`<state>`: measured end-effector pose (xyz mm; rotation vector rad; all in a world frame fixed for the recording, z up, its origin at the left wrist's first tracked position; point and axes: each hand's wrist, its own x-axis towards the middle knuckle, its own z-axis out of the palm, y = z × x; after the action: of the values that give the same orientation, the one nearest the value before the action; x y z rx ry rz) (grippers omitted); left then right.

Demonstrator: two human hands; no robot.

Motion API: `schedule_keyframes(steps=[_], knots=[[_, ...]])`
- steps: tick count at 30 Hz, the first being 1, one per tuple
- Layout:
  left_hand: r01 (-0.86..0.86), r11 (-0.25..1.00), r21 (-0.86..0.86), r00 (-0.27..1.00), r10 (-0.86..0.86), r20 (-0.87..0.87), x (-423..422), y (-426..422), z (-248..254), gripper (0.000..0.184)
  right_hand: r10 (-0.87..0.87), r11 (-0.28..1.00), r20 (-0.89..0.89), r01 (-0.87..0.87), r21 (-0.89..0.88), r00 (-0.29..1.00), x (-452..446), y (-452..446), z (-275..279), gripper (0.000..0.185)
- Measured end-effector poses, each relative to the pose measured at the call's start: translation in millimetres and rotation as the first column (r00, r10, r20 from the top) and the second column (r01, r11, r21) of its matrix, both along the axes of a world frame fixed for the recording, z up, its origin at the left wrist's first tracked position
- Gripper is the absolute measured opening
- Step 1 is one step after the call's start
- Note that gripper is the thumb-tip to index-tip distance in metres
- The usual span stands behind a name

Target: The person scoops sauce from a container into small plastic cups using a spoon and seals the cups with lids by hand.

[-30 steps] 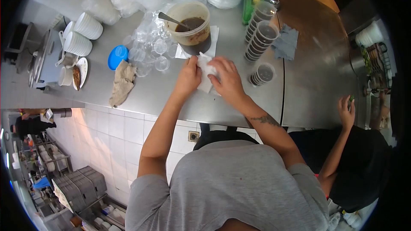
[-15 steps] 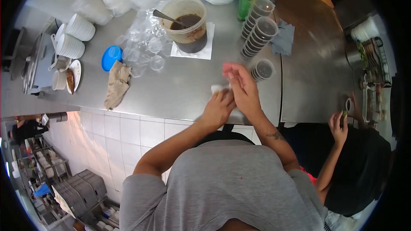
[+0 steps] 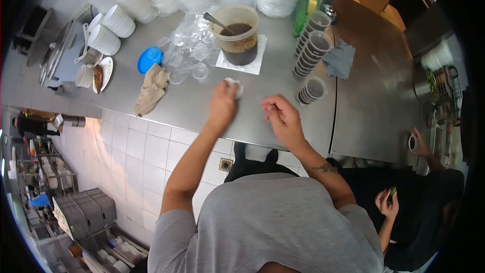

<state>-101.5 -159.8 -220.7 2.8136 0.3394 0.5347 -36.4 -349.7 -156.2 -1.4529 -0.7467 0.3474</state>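
My left hand [image 3: 223,105], slightly blurred, is closed on a crumpled white paper napkin [image 3: 236,88] low over the steel counter [image 3: 197,111]. My right hand [image 3: 284,121] hangs to its right near the counter edge, fingers loosely bent and apart, holding nothing. Beyond my hands a large plastic tub [image 3: 241,53] of dark brown sauce, with a spoon [image 3: 219,23] in it, stands on a white paper sheet [image 3: 255,65]. Right of it are stacked lidded sauce cups [image 3: 311,54], and a shorter stack of cups [image 3: 311,91] stands closest to my right hand.
Loose clear lids [image 3: 194,55], a blue lid [image 3: 150,60] and a beige cloth [image 3: 152,88] lie left of the tub. White bowls [image 3: 104,39] and a plate [image 3: 107,73] sit farther left. A grey-blue cloth [image 3: 341,59] is at right. A co-worker's hand [image 3: 388,203] holds something green.
My left hand has moved left and away from my right hand, carrying the napkin. My right hand has dropped slightly toward me. The co-worker's hands have moved apart, one toward their body.
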Motion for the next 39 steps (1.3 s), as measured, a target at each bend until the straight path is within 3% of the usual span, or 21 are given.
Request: schedule_keyframes(steps=[1, 3, 4, 6, 8, 9, 11, 14, 16, 18, 19, 21, 23, 26, 29, 30, 33, 36, 39], knots=[[0.037, 0.999, -0.025, 0.994, -0.039, -0.101, 5, -7, -4, 0.038, -0.01, 1.0, 0.049, 0.011, -0.024, 0.999, 1, 4, 0, 0.015], [-0.042, 0.999, -0.007, 0.985, 0.04, -0.169, -13, -4, -8, 0.033, -0.032, 0.996, 0.139, 0.043, -0.073, 0.99, -1, 8, -3, 0.014], [-0.08, 0.997, 0.0, 0.975, 0.078, -0.208, -24, 2, -11, 0.031, -0.042, 0.994, 0.1, 0.052, -0.101, 0.994, -1, 7, -4, 0.013], [-0.198, 0.977, 0.082, 0.979, 0.201, -0.028, -49, 45, -24, 0.033, -0.08, 0.984, 0.017, 0.082, -0.159, 0.997, 1, 3, -8, 0.012], [-0.405, 0.914, 0.033, 0.892, 0.403, -0.207, -59, 78, 0, 0.029, -0.078, 0.984, -0.035, 0.071, -0.165, 0.996, 4, 10, -15, 0.011], [-0.43, 0.902, 0.034, 0.891, 0.43, -0.147, -63, 99, -8, 0.026, -0.081, 0.984, -0.059, 0.07, -0.165, 0.995, 7, 16, -19, 0.011], [-0.357, 0.933, 0.038, 0.933, 0.359, -0.03, -64, 130, -22, 0.028, -0.052, 0.989, -0.024, 0.048, -0.142, 0.998, 17, 46, -31, 0.011], [-0.251, 0.964, 0.092, 0.967, 0.255, -0.03, -48, 133, 2, 0.036, -0.035, 0.998, -0.005, 0.034, -0.057, 0.999, 31, 121, -49, 0.015], [-0.222, 0.974, 0.048, 0.975, 0.222, 0.003, -40, 132, 26, 0.041, -0.052, 0.972, 0.004, 0.051, -0.23, 0.999, 43, 173, -51, 0.03], [-0.16, 0.983, 0.084, 0.984, 0.152, 0.095, -34, 141, 54, 0.041, -0.187, 0.889, 0.154, 0.234, -0.393, 0.97, 37, 212, -53, 0.039], [-0.116, 0.989, -0.096, 0.977, 0.131, 0.168, -23, 146, 69, 0.039, -0.248, 0.823, 0.23, 0.33, -0.462, 0.941, 36, 227, -52, 0.043], [0.017, 0.897, -0.442, 0.95, 0.123, 0.285, 5, 150, 101, 0.036, -0.281, 0.776, 0.201, 0.346, -0.528, 0.938, 37, 247, -52, 0.047], [0.133, 0.872, -0.471, 0.945, 0.031, 0.326, 41, 149, 133, 0.033, -0.316, 0.772, 0.149, 0.346, -0.533, 0.937, 34, 254, -60, 0.049], [0.225, 0.885, -0.408, 0.962, -0.137, 0.234, 96, 144, 154, 0.028, -0.342, 0.861, 0.066, 0.34, -0.377, 0.938, 30, 255, -76, 0.049], [0.306, 0.904, -0.299, 0.946, -0.253, 0.205, 124, 134, 153, 0.026, -0.27, 0.94, -0.128, 0.232, -0.249, 0.954, 21, 231, -75, 0.048], [0.328, 0.885, -0.33, 0.939, -0.268, 0.214, 128, 128, 152, 0.025, -0.248, 0.952, -0.154, 0.211, -0.223, 0.956, 18, 220, -75, 0.044], [0.228, 0.971, -0.07, 0.919, -0.19, 0.345, 133, 111, 154, 0.024, -0.173, 0.977, -0.214, 0.139, -0.163, 0.961, 11, 185, -67, 0.034], [-0.04, 0.994, 0.102, 0.963, 0.011, 0.268, 133, 120, 165, 0.024, -0.158, 0.982, -0.291, 0.119, -0.146, 0.944, 6, 149, -52, 0.023], [0.119, 0.991, 0.06, 0.991, -0.114, -0.075, 139, 132, 158, 0.024, -0.224, 0.971, -0.33, 0.18, -0.158, 0.917, 4, 115, -45, 0.014]])
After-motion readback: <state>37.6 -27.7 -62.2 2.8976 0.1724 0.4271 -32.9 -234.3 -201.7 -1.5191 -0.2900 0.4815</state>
